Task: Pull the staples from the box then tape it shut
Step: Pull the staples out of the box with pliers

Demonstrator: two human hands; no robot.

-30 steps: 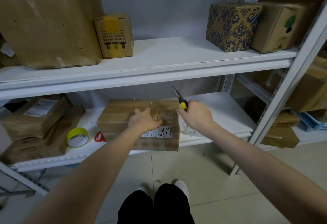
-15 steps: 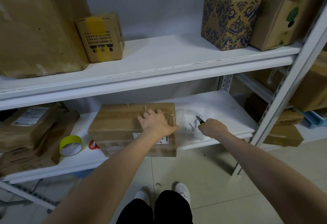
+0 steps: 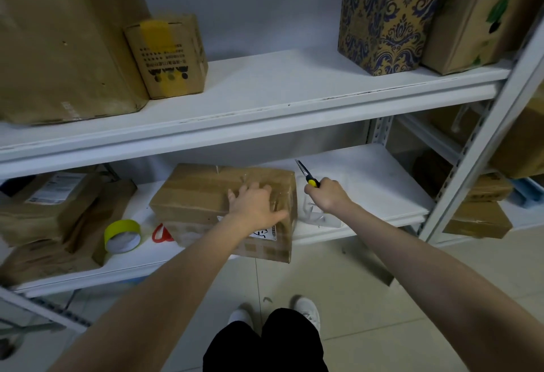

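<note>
The cardboard box [image 3: 200,195] lies on the lower shelf [image 3: 368,183] with its labelled near end seeming to jut past the front edge, so a hard upward tug on a staple could tip or drag it off. The left hand [image 3: 256,207] rests flat on its top with fingers spread, pinning it only by downward pressure. If that hand lifts or slides on the glossy tape, the box would go with the pull. The right hand [image 3: 326,195] is wrapped round the yellow handle of the pliers [image 3: 306,174], whose thin tips point up and away just beside the box's right end. A slip as they come in could jab the spread fingers or tear the cardboard flap. Whether any staples remain in the top is too small to tell, and one missed would sit under the tape. Loose staples [image 3: 313,215] lie on the shelf below the right wrist, where a forearm could be pricked or brush them to the floor. The tape roll [image 3: 122,236] sits well to the left, beside a red-handled tool [image 3: 160,235].
</note>
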